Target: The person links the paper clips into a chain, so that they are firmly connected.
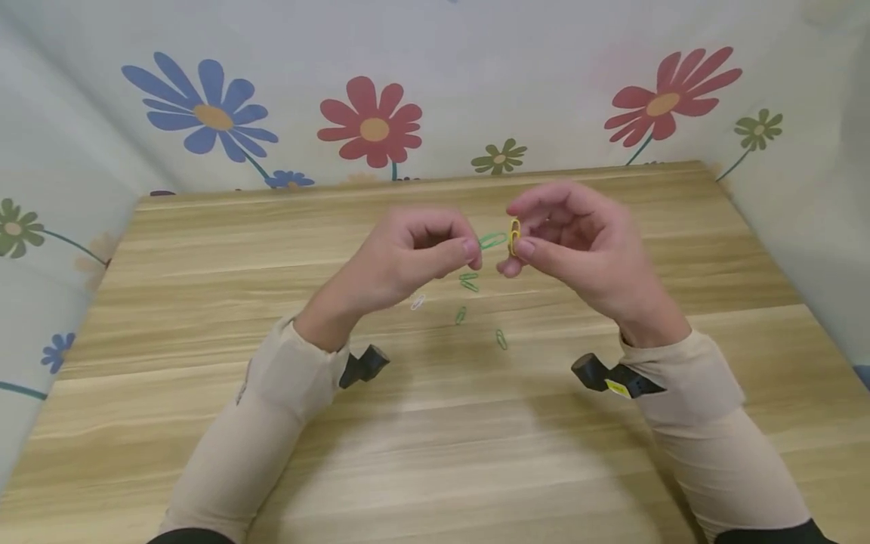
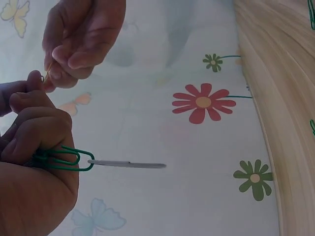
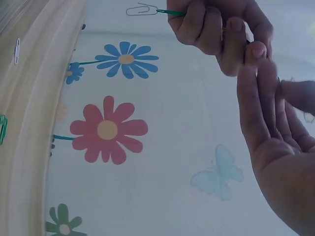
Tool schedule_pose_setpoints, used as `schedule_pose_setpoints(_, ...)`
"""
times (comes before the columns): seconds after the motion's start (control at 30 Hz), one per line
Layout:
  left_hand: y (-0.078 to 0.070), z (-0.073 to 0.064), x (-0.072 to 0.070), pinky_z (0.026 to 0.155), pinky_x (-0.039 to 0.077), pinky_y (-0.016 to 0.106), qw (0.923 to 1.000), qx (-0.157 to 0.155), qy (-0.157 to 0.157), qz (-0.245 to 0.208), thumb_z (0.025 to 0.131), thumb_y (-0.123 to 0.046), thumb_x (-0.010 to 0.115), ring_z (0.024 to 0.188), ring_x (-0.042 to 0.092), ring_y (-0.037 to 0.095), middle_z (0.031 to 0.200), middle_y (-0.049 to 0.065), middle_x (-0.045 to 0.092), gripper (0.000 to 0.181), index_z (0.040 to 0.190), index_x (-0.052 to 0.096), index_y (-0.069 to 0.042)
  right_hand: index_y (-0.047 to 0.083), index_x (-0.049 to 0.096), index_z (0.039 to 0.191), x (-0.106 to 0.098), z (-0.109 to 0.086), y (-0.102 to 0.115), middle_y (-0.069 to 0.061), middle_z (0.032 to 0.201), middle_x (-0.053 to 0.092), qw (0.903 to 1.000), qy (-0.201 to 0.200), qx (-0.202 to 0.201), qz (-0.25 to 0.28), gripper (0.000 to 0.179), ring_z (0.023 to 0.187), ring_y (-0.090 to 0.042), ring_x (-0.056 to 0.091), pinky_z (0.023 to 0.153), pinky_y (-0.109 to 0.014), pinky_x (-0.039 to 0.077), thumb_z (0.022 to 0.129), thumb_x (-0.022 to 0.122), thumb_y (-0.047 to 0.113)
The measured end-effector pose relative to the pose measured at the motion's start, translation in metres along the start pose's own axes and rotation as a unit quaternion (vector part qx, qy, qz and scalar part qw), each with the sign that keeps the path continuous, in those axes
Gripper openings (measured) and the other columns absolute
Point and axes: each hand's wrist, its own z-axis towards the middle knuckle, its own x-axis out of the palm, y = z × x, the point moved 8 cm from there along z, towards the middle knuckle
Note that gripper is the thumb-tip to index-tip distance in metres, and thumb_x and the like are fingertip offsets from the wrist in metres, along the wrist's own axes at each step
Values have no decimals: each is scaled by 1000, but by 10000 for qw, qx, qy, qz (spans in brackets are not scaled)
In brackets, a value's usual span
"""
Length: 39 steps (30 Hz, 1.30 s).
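Linking partway, I judge remotely: my left hand (image 1: 413, 255) grips joined green and white clips (image 2: 92, 162); at three o'clock my right hand (image 1: 590, 253) pinches a yellow clip (image 1: 514, 237); loose clips (image 1: 501, 339) remain at six.

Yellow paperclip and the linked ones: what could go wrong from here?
The yellow paperclip could slip: the right hand holds it just at the fingertips.

The white paperclip, seemingly linked to a green paperclip jutting from the left hand, might snag or unhook.
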Motion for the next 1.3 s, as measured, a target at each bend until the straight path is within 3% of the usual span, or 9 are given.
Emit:
schedule_pose_setpoints(0.2, -4, -3, 2, 51, 30, 30, 9999, 43, -62, 119, 95, -7, 59, 56, 37, 21, 66, 9, 48, 16, 82, 67, -1, -17, 60, 105, 9, -2, 16, -17, 87, 66, 9931, -355, -764, -818, 19, 71, -26, 68, 69, -34, 58, 92, 68, -5)
schedule_pose_setpoints(0.37, -6, -4, 1, 51, 30, 30, 9998, 39, -66, 206, 94, -8, 59, 55, 38, 21, 65, 8, 47, 17, 81, 67, -2, -16, 63, 100, 20, -3, 24, -16, 84, 66, 9762, -376, -1318, -1682, 17, 71, -21, 66, 67, -29, 56, 94, 68, -1)
schedule_pose_setpoints(0.47, -4, -3, 1, 50, 29, 30, 9997, -11, -78, 223, 94, -8, 58, 55, 37, 21, 62, 8, 45, 17, 80, 68, -2, -12, 64, 99, 27, -4, 26, -12, 83, 66, 9550, -374, -1666, -2424, 10, 71, -17, 64, 69, -25, 55, 90, 67, -9)
schedule_pose_setpoints(0.63, 3, -2, -2, 48, 25, 30, 9992, -275, -272, -124, 94, -11, 58, 49, 31, 20, 56, 8, 37, 19, 81, 68, -2, -5, 67, 98, 33, -6, 27, -10, 87, 68, 9013, -480, -2066, -3778, 20, 74, -19, 65, 78, -20, 52, 82, 66, -17)
schedule_pose_setpoints(0.7, 5, -3, -3, 46, 24, 30, 9980, -375, -390, -322, 94, -11, 57, 47, 29, 19, 54, 7, 35, 19, 81, 67, 0, -5, 66, 99, 34, -6, 25, -10, 89, 68, 8906, -413, -2060, -4033, 20, 75, -20, 66, 80, -19, 51, 82, 66, -16)
schedule_pose_setpoints(0.83, 5, -4, -6, 45, 23, 29, 9969, -421, -471, -476, 93, -12, 57, 45, 29, 18, 53, 6, 36, 20, 81, 65, 1, -8, 62, 102, 33, -5, 21, -10, 87, 65, 8971, -184, -1866, -4000, 22, 72, -17, 62, 77, -18, 51, 82, 63, -16)
schedule_pose_setpoints(0.93, 6, -4, -7, 44, 22, 29, 9971, -460, -293, -526, 94, -11, 55, 45, 28, 18, 54, 7, 35, 21, 80, 65, 1, -12, 59, 105, 29, -3, 22, -11, 84, 61, 9201, -172, -1627, -3559, 25, 71, -15, 59, 74, -20, 52, 81, 60, -18)
schedule_pose_setpoints(1.1, 11, -5, 0, 43, 34, 32, 9945, -692, 626, -483, 100, -12, 51, 46, 38, 23, 61, 13, 48, 25, 87, 68, 0, -15, 57, 106, 22, -3, 28, -10, 84, 58, 9569, -324, -1277, -2587, 23, 69, -16, 59, 65, -24, 54, 84, 56, -16)
schedule_pose_setpoints(1.3, 18, -5, 20, 63, 57, 48, 9799, -903, 1461, -1018, 105, -19, 45, 64, 63, 37, 82, 19, 64, 32, 108, 67, 3, -12, 59, 106, 28, -5, 31, -8, 86, 60, 9639, -19, -1085, -2433, 21, 69, -15, 58, 62, -25, 53, 85, 57, -11)
